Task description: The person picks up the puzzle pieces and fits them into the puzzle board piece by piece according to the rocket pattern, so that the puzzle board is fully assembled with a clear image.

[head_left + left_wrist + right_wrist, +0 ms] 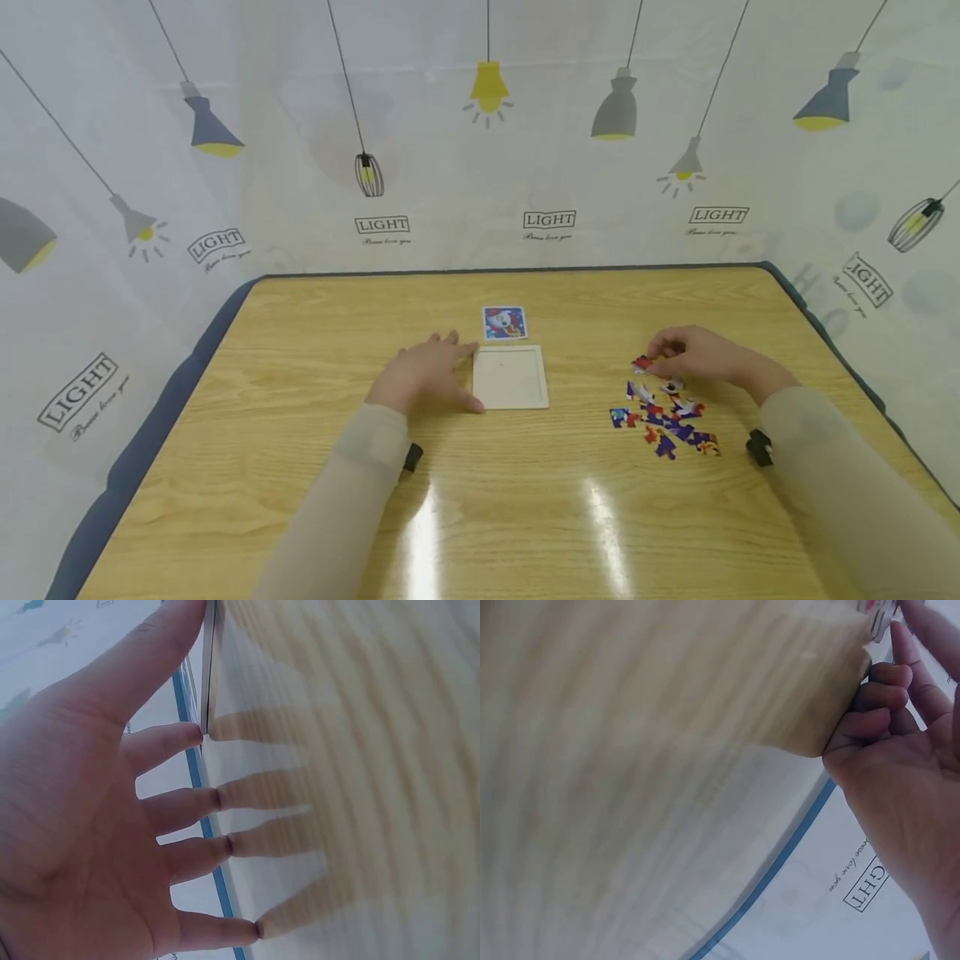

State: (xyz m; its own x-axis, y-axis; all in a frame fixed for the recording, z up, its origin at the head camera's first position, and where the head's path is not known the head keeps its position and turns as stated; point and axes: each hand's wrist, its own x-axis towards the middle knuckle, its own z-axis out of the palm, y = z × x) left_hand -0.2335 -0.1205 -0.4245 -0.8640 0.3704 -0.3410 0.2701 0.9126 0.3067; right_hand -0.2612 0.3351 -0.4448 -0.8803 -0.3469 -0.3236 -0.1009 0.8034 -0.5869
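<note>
A pale square puzzle tray point(510, 380) lies on the table. Along its left edge rests my left hand point(427, 372), thumb at the near corner and index finger at the far one. In the left wrist view the fingers of this left hand point(97, 810) are straight and spread, their tips on the tabletop. My right hand point(697, 354) pinches a red and blue jigsaw piece point(642, 364) between thumb and index finger. Its other fingers are curled against the table in the right wrist view point(877, 712). Just nearer lies a loose pile of jigsaw pieces point(678, 429).
Behind the tray lies a small picture card point(505, 323) with a white figure on blue. The wooden table point(337, 308) ends at a dark blue edge point(420, 272) below a lamp-patterned curtain point(450, 167). Black wrist devices point(759, 447) show beside both sleeves.
</note>
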